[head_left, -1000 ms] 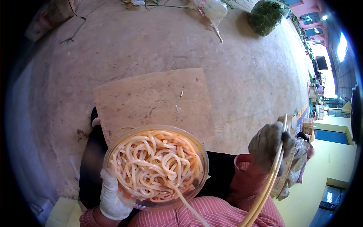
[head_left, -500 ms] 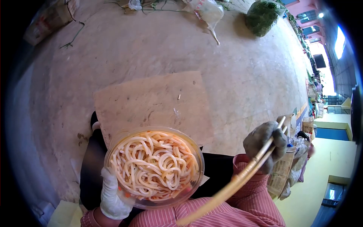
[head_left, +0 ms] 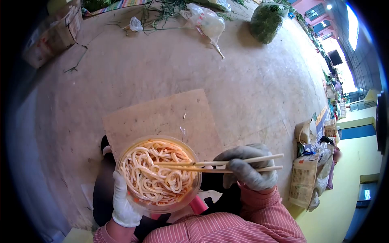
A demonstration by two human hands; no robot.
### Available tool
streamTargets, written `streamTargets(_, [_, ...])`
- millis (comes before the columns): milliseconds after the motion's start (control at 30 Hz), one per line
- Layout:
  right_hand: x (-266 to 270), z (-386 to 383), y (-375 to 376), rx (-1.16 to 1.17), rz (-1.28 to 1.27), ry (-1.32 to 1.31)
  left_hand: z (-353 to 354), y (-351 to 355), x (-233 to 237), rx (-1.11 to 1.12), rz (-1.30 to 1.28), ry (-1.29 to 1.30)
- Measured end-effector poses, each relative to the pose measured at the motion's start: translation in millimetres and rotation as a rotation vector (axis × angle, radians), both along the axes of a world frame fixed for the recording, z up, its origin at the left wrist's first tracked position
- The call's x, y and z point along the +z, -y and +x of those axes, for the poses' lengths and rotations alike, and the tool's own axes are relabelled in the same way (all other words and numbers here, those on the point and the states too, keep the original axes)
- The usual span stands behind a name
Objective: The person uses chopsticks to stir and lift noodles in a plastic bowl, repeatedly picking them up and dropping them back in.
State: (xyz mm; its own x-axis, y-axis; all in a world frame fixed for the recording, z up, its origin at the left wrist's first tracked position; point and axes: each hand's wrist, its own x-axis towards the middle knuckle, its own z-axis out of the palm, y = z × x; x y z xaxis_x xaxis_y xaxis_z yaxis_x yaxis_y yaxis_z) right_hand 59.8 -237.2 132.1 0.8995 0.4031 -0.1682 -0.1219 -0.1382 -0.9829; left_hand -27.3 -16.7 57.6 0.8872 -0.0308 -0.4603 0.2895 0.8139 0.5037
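My left hand (head_left: 125,204), in a white glove, grips the near left rim of a clear plastic bowl (head_left: 193,190) full of pale thick noodles (head_left: 156,173) with orange sauce. My right hand (head_left: 246,169), in a grey glove, holds a pair of light wooden chopsticks (head_left: 219,165) nearly level. Their tips reach left over the noodles near the bowl's middle. The bowl sits above my lap, over dark trousers and pink striped sleeves.
A flat cardboard sheet (head_left: 162,117) lies on the concrete floor just beyond the bowl. Farther off are a bag of green leaves (head_left: 265,22), a white plastic bag (head_left: 206,24), loose stems and a carton (head_left: 50,34). Paper bags (head_left: 304,174) stand at the right.
My right hand swung the chopsticks down from beside my body and leftward, so their tips now lie over the noodles. The view tilted slightly downward.
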Motion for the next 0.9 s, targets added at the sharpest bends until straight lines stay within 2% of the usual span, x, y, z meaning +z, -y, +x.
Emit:
streamTargets(167, [5.6, -4.9, 2.8, 0.145, -0.035, 0.077, 2.6, 4.6, -2.5, 0.051, -0.012, 0.007])
streamTargets(233, [7.5, -4.3, 5.6, 0.281, -0.084, 0.204, 2.4, 4.2, -7.9, 0.081, -0.022, 0.003])
streamTargets(300, [5.7, -7.8, 8.1, 0.277, -0.094, 0.251, 2.3, 4.9, -9.9, 0.085, -0.016, 0.019])
streamTargets(367, [5.5, -7.9, 10.8, 0.379, -0.138, 0.399, 2.7, 4.9, -12.5, 0.102, -0.027, 0.03])
streamTargets(400, [10.6, -8.3, 10.0, 0.363, -0.109, 0.323, 2.8, 4.3, -13.9, 0.096, -0.023, 0.03])
streamTargets(533, [15.6, -12.8, 12.3, 0.31, -0.072, 0.328, 3.6, 3.6, -21.1, 0.11, -0.03, 0.02])
streamTargets(600, [13.7, -15.8, 9.5, 0.323, -0.11, 0.451, 5.3, 5.5, -20.2, 0.117, -0.022, 0.027])
streamTargets(767, [1.5, -18.6, -3.8, 0.432, -0.084, 0.552, 5.5, 6.8, -25.9, 0.11, -0.046, 0.037])
streamTargets(900, [-4.2, -24.7, -11.5, 0.496, -0.228, 0.62, 6.4, 8.7, -19.4, 0.07, -0.058, 0.043])
